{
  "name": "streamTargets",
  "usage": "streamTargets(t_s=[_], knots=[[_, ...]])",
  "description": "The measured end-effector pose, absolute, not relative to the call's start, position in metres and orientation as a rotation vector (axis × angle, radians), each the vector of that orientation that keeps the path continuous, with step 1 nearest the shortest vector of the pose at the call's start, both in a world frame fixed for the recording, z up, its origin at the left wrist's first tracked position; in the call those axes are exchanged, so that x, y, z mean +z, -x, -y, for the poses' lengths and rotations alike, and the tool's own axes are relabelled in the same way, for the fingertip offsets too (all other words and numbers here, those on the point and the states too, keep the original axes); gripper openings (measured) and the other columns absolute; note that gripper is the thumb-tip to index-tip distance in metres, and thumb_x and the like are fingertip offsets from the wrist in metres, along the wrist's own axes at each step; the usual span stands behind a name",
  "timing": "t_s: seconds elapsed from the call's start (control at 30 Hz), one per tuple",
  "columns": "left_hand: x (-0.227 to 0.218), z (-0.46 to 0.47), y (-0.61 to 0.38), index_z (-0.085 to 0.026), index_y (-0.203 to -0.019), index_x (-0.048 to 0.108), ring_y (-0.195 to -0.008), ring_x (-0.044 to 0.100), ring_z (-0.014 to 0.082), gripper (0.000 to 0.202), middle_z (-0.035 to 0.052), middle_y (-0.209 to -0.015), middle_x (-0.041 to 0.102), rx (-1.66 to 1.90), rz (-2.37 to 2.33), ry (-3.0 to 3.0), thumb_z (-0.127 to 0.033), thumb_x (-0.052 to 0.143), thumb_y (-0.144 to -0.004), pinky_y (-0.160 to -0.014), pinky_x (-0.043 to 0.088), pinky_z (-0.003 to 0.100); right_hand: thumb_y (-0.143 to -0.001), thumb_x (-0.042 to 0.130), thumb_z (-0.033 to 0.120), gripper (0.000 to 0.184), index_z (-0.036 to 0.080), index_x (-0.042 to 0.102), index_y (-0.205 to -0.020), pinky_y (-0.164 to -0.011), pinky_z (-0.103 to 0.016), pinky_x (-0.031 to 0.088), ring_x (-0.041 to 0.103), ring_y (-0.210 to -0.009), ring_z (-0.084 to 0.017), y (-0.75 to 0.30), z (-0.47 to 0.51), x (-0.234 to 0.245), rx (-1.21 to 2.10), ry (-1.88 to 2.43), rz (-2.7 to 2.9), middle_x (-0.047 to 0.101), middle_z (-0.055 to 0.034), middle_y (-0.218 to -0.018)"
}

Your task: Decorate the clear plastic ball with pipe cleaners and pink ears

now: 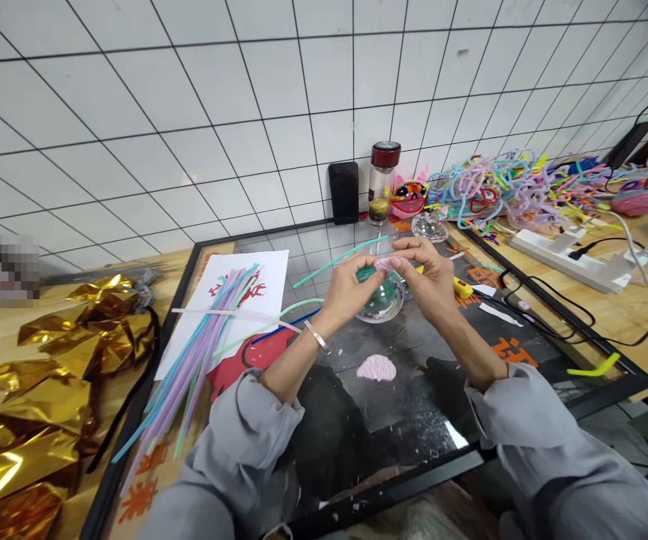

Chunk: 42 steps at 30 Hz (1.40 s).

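My left hand (352, 289) and my right hand (428, 277) meet above the glass table top (414, 420). Together they pinch a small pink pipe-cleaner coil (385, 263) between their fingertips. Just below them lies a clear plastic half-dome (383, 300) with green inside. A finished pink coiled piece (376, 367) rests on the glass nearer to me. A teal pipe cleaner (335, 261) runs off to the left behind my left hand. A silver bangle is on my left wrist.
A bundle of straight pipe cleaners (200, 360) lies over white paper at the left, beside crumpled gold foil (37, 405). At the back stand a black phone (343, 193) and a jar (383, 181). A tangled pipe-cleaner heap (504, 187), a power strip (565, 255) and cables fill the right.
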<state>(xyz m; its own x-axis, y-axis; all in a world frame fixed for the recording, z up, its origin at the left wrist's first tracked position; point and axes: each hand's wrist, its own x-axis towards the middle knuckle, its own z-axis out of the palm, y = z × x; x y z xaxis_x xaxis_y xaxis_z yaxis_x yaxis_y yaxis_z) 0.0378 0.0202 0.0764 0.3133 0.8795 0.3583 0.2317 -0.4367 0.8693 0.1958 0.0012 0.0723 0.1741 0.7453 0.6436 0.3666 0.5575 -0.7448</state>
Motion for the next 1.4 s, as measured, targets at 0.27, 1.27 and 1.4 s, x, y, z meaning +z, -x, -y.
streamTargets(t_s=[0.27, 1.27, 1.4], knots=[[0.079, -0.018, -0.039, -0.016, -0.091, 0.072, -0.098, 0.068, 0.0208, 0.012, 0.0062, -0.100, 0.075, 1.128, -0.989, -1.871, -0.022, 0.065, -0.084, -0.094, 0.050, 0.032, -0.083, 0.072, 0.041, 0.018, 0.025, 0.077, -0.077, -0.098, -0.046, 0.048, 0.063, -0.105, -0.024, -0.198, -0.002, 0.072, 0.253, 1.000, 1.470, 0.067, -0.0052, -0.106], [0.065, -0.032, -0.032, -0.015, -0.090, 0.072, -0.094, 0.067, 0.0204, 0.019, 0.0070, -0.098, 0.076, 1.186, -0.944, -1.671, -0.029, 0.069, -0.078, -0.091, 0.048, 0.032, -0.063, 0.084, 0.049, 0.050, 0.021, 0.073, -0.103, -0.090, -0.041, 0.048, 0.061, -0.102, -0.026, -0.201, 0.001, 0.045, 0.882, 1.128, 1.402, 0.066, -0.0067, -0.107], [0.065, -0.031, -0.032, -0.015, -0.090, 0.073, -0.093, 0.067, 0.0202, 0.019, 0.0073, -0.097, 0.076, 1.185, -0.952, -1.672, -0.029, 0.069, -0.078, -0.089, 0.048, 0.031, -0.065, 0.083, 0.049, 0.050, 0.021, 0.073, -0.105, -0.090, -0.040, 0.048, 0.061, -0.102, -0.026, -0.199, 0.001, 0.044, 0.859, 1.132, 1.426, 0.065, -0.0065, -0.105]])
